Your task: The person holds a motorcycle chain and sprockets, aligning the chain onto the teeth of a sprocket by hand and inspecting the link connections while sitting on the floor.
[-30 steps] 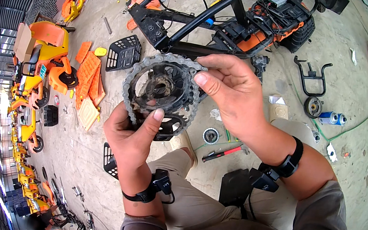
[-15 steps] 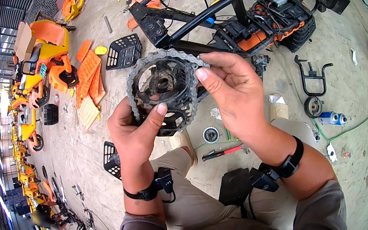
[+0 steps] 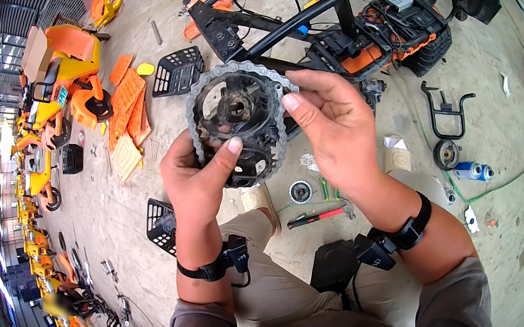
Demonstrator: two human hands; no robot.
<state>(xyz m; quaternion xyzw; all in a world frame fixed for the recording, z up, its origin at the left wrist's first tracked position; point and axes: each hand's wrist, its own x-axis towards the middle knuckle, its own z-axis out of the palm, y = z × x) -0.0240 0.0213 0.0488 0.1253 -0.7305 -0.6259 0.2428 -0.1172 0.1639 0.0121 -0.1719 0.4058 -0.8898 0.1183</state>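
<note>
In front of my chest I hold a round black sprocket assembly [image 3: 238, 109], dirty and greasy, with an open, cut-out body. A grey metal chain [image 3: 192, 107] runs around its rim. From below, my left hand [image 3: 196, 177] grips the sprocket, thumb across its lower front and fingers behind. At the upper right edge, my right hand [image 3: 333, 130] pinches the chain between thumb and fingers. Those fingertips partly hide the chain there. Beyond the sprocket lies a black scooter frame [image 3: 291, 30].
On the concrete floor are a red-handled hammer [image 3: 319, 216], a small round part [image 3: 300, 191], blue spray cans [image 3: 469, 170], a black bracket [image 3: 447, 115] and black baskets [image 3: 177, 72]. Orange panels [image 3: 126, 103] and yellow scooters [image 3: 53, 108] stand left.
The sprocket and chain have risen slightly and tilted a little. My left thumb has moved slightly up with them; my right hand still pinches the chain.
</note>
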